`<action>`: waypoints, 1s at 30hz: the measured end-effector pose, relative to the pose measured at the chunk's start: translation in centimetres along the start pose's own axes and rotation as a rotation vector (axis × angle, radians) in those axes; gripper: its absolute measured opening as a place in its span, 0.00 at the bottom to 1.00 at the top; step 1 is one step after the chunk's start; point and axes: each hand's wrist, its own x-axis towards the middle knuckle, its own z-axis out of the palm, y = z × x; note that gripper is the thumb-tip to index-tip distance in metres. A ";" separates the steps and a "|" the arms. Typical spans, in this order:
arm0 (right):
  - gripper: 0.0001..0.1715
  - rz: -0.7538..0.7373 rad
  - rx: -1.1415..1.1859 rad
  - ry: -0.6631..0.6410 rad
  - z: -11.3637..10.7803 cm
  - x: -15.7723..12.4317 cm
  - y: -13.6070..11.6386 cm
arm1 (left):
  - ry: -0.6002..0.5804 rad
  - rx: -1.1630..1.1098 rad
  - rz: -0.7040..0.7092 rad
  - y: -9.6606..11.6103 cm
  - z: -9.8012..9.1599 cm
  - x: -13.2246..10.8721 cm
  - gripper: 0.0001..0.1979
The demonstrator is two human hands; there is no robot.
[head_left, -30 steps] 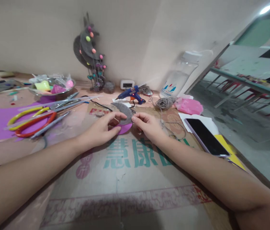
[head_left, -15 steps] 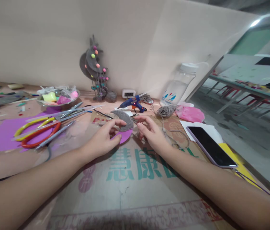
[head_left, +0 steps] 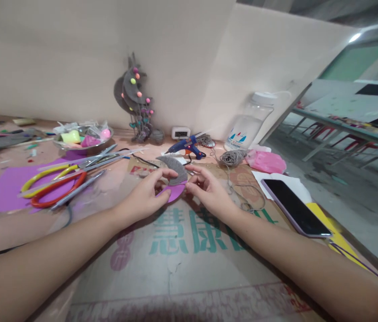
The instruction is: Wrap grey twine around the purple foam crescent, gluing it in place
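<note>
A purple foam crescent partly wrapped in grey yarn [head_left: 174, 174] lies on a sheet of printed cardboard [head_left: 182, 250]. My left hand [head_left: 145, 194] pinches its left side, thumb underneath and fingers on the grey part. On the other side, my right hand [head_left: 209, 190] has its fingertips closed on the crescent's right edge. Grey yarn [head_left: 231, 156] trails from a small ball behind my right hand.
A blue glue gun [head_left: 185, 146] stands behind the crescent. Scissors with yellow and orange handles [head_left: 58, 181] lie on purple foam [head_left: 1, 192] at left, near a metal bowl [head_left: 83, 138]. A phone [head_left: 294, 206], pink bag [head_left: 265, 161] and plastic jar [head_left: 249, 121] sit at right.
My right hand let go and lifted off the crescent half a second ago, then came back and closed on its right edge. The left hand kept its hold.
</note>
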 end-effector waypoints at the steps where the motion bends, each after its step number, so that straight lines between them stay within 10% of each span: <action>1: 0.23 -0.007 -0.031 0.020 -0.1 0.1 0.0 | -0.002 0.002 -0.003 0.1 0.0 0.0 0.17; 30: 0.11 0.048 -0.260 0.114 -0.2 0.0 -0.1 | -0.051 0.007 -0.003 -0.1 -0.2 0.0 0.20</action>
